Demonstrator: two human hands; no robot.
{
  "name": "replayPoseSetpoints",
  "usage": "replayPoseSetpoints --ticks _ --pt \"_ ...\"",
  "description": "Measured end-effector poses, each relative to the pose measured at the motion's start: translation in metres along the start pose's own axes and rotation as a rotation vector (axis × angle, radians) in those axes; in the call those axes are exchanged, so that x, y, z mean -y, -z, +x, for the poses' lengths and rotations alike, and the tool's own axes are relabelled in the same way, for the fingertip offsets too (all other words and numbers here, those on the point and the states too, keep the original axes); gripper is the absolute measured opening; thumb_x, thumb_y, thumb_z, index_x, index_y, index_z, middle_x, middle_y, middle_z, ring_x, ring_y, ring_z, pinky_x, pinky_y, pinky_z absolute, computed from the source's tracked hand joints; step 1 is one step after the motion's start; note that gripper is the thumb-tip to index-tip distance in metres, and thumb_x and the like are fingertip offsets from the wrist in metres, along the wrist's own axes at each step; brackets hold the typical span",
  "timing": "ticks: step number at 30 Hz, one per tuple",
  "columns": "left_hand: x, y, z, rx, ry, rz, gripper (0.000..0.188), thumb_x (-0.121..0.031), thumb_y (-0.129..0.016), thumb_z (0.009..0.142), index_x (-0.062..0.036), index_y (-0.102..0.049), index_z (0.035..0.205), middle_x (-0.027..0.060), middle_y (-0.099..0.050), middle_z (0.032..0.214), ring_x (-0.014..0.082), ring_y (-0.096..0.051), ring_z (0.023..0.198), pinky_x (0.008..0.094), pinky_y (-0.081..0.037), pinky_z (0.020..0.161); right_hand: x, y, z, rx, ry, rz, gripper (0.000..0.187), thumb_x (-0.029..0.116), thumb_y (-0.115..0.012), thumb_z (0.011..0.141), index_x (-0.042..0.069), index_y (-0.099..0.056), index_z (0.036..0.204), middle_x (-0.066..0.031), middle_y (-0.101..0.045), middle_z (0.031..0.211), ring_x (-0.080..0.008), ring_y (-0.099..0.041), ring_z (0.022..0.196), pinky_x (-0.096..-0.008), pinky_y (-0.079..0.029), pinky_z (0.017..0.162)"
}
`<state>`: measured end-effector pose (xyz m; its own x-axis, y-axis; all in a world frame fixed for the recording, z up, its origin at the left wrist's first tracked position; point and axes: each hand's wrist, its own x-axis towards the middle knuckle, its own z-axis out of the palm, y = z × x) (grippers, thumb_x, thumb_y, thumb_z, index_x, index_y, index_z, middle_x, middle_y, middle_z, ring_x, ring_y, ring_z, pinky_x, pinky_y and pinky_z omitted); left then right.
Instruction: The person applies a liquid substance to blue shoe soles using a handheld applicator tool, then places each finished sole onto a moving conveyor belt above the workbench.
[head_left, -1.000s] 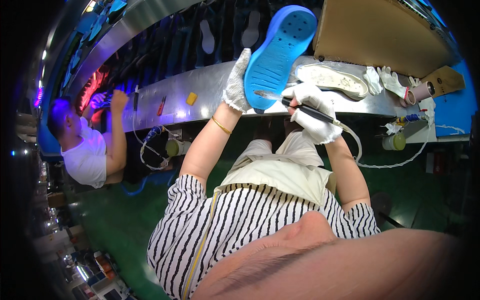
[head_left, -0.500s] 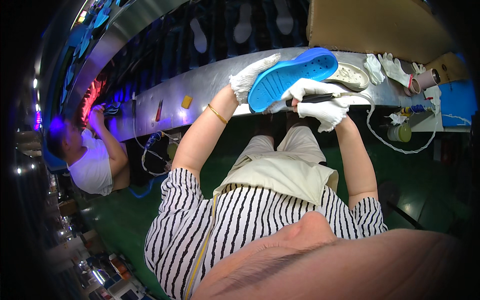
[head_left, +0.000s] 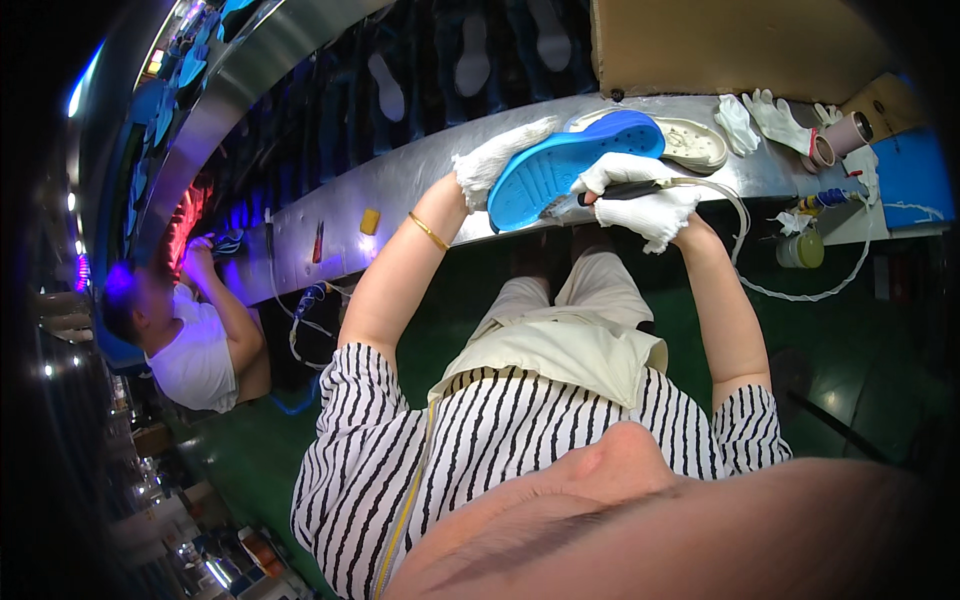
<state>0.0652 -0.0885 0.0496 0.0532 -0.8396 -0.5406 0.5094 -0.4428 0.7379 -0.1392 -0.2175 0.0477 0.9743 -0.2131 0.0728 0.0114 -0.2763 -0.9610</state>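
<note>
A bright blue clog [head_left: 535,180], its footbed facing up, is held above the front edge of the metal bench. My left hand [head_left: 490,168], in a white knitted glove, is closed on the clog's far left side, and the fingers are partly hidden behind it. My right hand [head_left: 645,205], gloved the same way, is wrapped round a slim black-handled tool [head_left: 625,190] with a pale cord. The tool's end points toward the clog's near side; whether it touches cannot be made out. Behind the blue clog, an off-white clog [head_left: 695,145] lies on the bench.
Spare white gloves [head_left: 785,125] and a brown tube [head_left: 848,135] lie at the right, by a cardboard box [head_left: 740,50]. A yellow block [head_left: 370,221] is on the bench [head_left: 335,195]. Beyond runs a dark conveyor carrying soles [head_left: 472,65]. Another person [head_left: 195,330] works at left.
My right hand with the tool has drawn back from the clog's near end toward the right. The blue clog has tilted and lowered slightly. The view has shifted a little.
</note>
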Motion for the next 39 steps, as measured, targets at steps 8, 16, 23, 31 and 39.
replayPoseSetpoints --ticks 8,16,23,31,39 --pt "0.028 -0.012 -0.009 0.294 -0.156 -0.48 0.073 -0.057 -0.038 0.098 -0.0014 -0.035 0.145 0.0249 -0.055 0.131 0.0383 -0.061 0.111 0.0537 -0.054 0.09 -0.017 0.005 0.0 -0.295 0.036 0.4 0.012 0.006 -0.072 0.081 0.003 -0.067 0.092 -0.0055 -0.069 0.093 -0.0127 -0.064 0.087 -0.028 -0.052 0.081" --pt "0.046 -0.007 -0.015 0.33 -0.183 -0.499 0.077 -0.06 -0.036 0.097 -0.0051 -0.028 0.15 0.0327 -0.045 0.138 0.0484 -0.054 0.118 0.0595 -0.052 0.088 -0.043 0.018 0.009 -0.792 0.249 0.536 0.017 -0.003 -0.069 0.084 0.002 -0.063 0.099 -0.0087 -0.067 0.099 -0.0164 -0.067 0.09 -0.0294 -0.054 0.084" --pt "0.047 -0.006 -0.022 0.085 -0.318 -0.328 0.075 -0.059 -0.036 0.098 -0.0038 -0.033 0.147 0.0231 -0.051 0.136 0.0417 -0.062 0.109 0.0546 -0.054 0.09 -0.024 -0.026 -0.015 -0.455 0.394 0.169 0.024 -0.015 -0.065 0.077 0.001 -0.063 0.095 -0.0086 -0.066 0.098 -0.0139 -0.066 0.09 -0.0268 -0.055 0.078" --pt "0.044 -0.014 -0.026 0.029 -0.439 -0.335 0.077 -0.063 -0.035 0.096 -0.0026 -0.039 0.144 0.0205 -0.054 0.134 0.038 -0.061 0.111 0.0531 -0.052 0.094 0.019 -0.013 -0.03 -0.267 0.515 -0.258 0.026 -0.01 -0.07 0.064 0.004 -0.064 0.085 -0.0088 -0.066 0.087 -0.0252 -0.065 0.083 -0.0334 -0.051 0.077" --pt "0.064 -0.032 -0.029 0.151 -0.485 -0.513 0.074 -0.063 -0.032 0.097 -0.0061 -0.041 0.143 0.0198 -0.054 0.134 0.0352 -0.06 0.113 0.0486 -0.049 0.1 0.019 -0.037 -0.006 -0.726 0.341 0.168 0.013 -0.002 -0.069 0.083 -0.002 -0.065 0.096 -0.0083 -0.068 0.09 -0.013 -0.066 0.084 -0.0263 -0.053 0.078"
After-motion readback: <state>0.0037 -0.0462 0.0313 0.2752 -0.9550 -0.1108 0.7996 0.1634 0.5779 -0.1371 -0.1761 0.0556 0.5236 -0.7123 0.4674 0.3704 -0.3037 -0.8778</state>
